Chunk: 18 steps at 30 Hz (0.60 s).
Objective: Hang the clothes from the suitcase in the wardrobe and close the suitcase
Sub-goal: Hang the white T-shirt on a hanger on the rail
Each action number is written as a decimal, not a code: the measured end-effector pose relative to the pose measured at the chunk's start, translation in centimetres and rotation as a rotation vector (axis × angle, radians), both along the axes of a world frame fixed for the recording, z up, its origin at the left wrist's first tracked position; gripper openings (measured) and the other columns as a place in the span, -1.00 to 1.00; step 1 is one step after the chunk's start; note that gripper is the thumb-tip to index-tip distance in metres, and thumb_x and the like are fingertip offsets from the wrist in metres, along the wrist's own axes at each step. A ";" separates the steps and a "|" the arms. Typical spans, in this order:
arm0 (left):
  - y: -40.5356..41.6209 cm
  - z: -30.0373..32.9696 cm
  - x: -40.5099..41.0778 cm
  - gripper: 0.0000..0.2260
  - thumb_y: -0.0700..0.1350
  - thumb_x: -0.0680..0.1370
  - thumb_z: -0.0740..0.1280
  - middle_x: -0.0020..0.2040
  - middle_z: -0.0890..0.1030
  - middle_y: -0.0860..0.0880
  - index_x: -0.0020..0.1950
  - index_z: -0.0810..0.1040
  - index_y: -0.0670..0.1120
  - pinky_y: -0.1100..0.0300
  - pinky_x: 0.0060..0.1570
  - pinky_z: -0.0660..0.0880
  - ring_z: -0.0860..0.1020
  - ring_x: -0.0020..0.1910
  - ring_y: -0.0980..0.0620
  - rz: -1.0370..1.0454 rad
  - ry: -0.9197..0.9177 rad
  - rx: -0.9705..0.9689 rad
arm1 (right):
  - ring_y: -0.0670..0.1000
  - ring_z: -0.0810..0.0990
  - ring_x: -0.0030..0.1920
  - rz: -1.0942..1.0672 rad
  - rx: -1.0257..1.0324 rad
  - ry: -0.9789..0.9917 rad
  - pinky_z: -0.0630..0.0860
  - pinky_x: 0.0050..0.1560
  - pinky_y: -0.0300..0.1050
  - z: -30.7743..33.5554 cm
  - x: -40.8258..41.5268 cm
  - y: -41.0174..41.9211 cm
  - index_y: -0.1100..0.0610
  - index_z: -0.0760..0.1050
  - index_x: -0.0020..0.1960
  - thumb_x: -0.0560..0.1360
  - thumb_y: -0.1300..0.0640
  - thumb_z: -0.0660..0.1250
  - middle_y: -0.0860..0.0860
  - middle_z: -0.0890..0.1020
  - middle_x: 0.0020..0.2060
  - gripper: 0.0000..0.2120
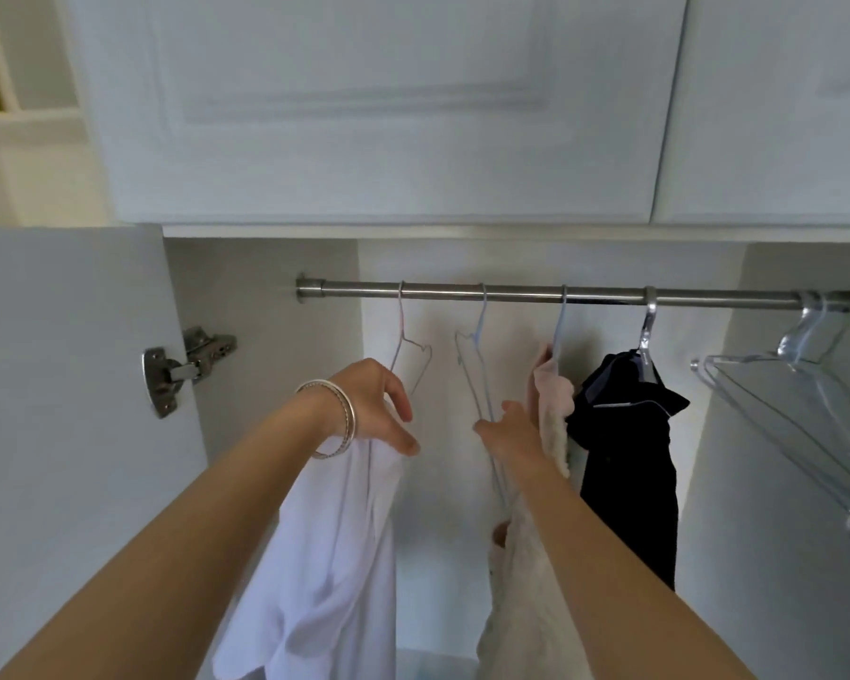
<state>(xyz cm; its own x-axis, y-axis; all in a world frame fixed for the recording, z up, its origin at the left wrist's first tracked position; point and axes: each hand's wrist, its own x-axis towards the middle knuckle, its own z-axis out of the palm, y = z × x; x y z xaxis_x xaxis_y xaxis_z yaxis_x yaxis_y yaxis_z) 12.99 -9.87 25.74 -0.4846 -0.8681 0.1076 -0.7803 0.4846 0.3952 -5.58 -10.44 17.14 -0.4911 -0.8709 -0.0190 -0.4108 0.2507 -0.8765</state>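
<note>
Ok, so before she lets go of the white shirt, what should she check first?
1. White shirt on its wire hanger: cannot tell, the left hand covers the shoulder.
2. That hanger's hook over the rail: ok.
3. Left hand's fingers free of the cloth: not ok, they are pinching it.
4. Empty wire hanger beside it, clear of the shirt: ok, there is a gap.
5. Right hand off the pink fluffy garment: not ok, it is touching the garment.
6. Dark garment hanging properly: ok.
</note>
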 end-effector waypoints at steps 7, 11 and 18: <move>-1.7 -0.5 1.4 -0.74 -0.04 0.30 0.51 -0.36 0.40 0.07 -0.36 0.43 -0.04 0.31 -0.42 0.29 0.41 -0.32 0.07 0.091 -0.115 -0.110 | 0.17 0.46 0.29 0.009 0.091 -0.027 0.41 0.10 -0.16 0.2 0.2 -2.8 0.32 0.18 0.43 0.55 0.23 0.21 0.21 0.40 0.35 -0.51; -2.7 -0.9 1.9 -0.70 -0.04 0.38 0.46 -0.42 0.36 0.03 -0.44 0.40 -0.05 0.29 -0.41 0.27 0.38 -0.36 0.03 0.127 0.063 -0.137 | 0.09 0.68 -0.15 0.026 0.084 -0.275 0.54 -0.33 -0.17 0.0 0.3 -4.1 0.36 0.34 0.30 0.49 0.42 0.20 0.29 0.56 0.01 -0.62; -3.2 -1.1 2.3 -0.71 0.03 0.49 0.34 -0.43 0.39 0.01 -0.33 0.51 -0.13 0.31 -0.31 0.32 0.37 -0.37 0.07 0.109 0.201 -0.113 | 0.04 0.44 -0.37 -0.091 -0.153 -0.441 0.36 -0.43 -0.16 -0.2 1.9 -4.8 0.12 0.39 0.11 0.60 0.26 -0.03 0.07 0.43 -0.30 -0.75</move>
<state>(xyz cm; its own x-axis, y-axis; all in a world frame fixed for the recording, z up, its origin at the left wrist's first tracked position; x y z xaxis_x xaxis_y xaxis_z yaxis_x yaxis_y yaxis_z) 15.29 -13.04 24.59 -0.3479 -0.8910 0.2918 -0.7419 0.4519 0.4954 -3.73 -15.28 16.94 -0.5396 -0.8336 -0.1179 0.0266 0.1231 -0.9920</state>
